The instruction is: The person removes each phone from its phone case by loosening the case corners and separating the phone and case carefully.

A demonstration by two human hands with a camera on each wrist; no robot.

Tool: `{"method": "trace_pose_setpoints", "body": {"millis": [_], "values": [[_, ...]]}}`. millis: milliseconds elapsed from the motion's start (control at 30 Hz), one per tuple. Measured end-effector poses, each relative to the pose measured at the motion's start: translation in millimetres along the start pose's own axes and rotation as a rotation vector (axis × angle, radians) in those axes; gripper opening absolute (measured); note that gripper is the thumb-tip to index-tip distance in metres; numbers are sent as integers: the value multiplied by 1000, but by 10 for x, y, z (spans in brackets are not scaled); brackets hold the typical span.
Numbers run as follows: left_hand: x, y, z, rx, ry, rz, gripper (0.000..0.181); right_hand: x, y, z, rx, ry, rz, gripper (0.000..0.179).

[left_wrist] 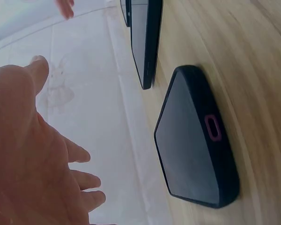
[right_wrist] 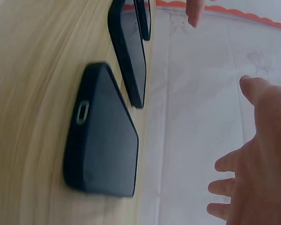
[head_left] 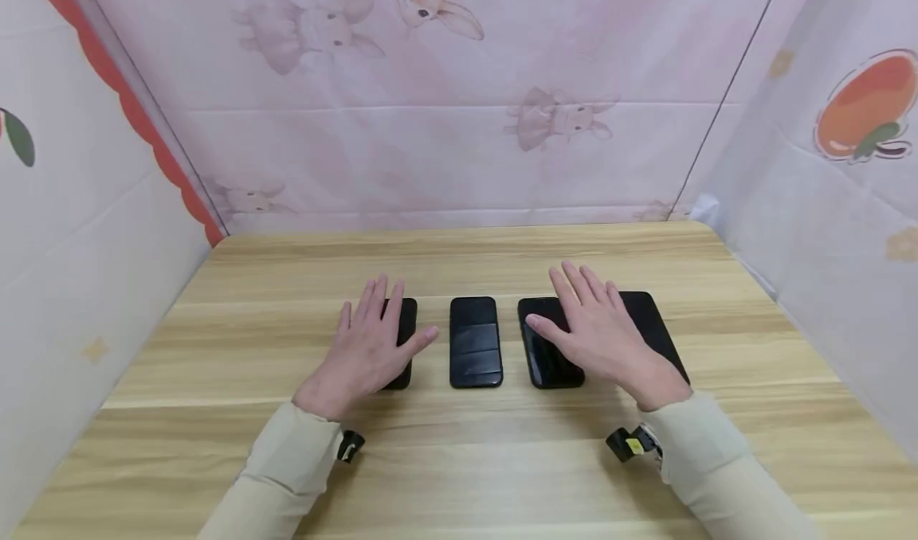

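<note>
My left hand [head_left: 366, 349], fingers extended, hovers over the left black phone [head_left: 408, 325] and partly hides it in the head view. The left wrist view has this phone [left_wrist: 192, 140] flat on the table, a reddish outline round its port, with the hand apart from it. A middle black phone [head_left: 476, 342] lies between my hands. My right hand [head_left: 591, 325], also with straight fingers, is over the right black phone [head_left: 552, 361], and the right wrist view has a gap between them. Partly behind that hand lies a flat black rectangular item [head_left: 653, 325].
Everything lies on a wood-grain table [head_left: 459, 460]. A pink rabbit-print cloth [head_left: 445, 158] hangs along the back edge, and white printed cloths stand at the left and right. Small black devices [head_left: 634, 443] are on both wrists.
</note>
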State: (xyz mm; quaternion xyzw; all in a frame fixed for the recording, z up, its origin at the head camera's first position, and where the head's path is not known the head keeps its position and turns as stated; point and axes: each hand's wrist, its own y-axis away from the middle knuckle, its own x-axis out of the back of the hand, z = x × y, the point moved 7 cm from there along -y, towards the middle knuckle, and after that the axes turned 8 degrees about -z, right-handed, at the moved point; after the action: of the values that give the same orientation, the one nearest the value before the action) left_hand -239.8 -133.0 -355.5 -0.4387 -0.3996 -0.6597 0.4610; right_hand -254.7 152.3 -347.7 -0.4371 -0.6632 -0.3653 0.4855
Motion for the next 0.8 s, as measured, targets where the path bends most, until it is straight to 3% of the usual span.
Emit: {"method": "trace_pose_setpoints", "body": {"millis": [333,500,800], "values": [[-6,7,-118,25,101,34,97,-79,-152,-385,96,-14,14,86],[-42,5,-162,56,131,14,86,-151,-258,-615,125,-24,7,84],[-66,-65,-269,174,207,-20,71,-300,-476,-1069,158,-160,22,64]]}}
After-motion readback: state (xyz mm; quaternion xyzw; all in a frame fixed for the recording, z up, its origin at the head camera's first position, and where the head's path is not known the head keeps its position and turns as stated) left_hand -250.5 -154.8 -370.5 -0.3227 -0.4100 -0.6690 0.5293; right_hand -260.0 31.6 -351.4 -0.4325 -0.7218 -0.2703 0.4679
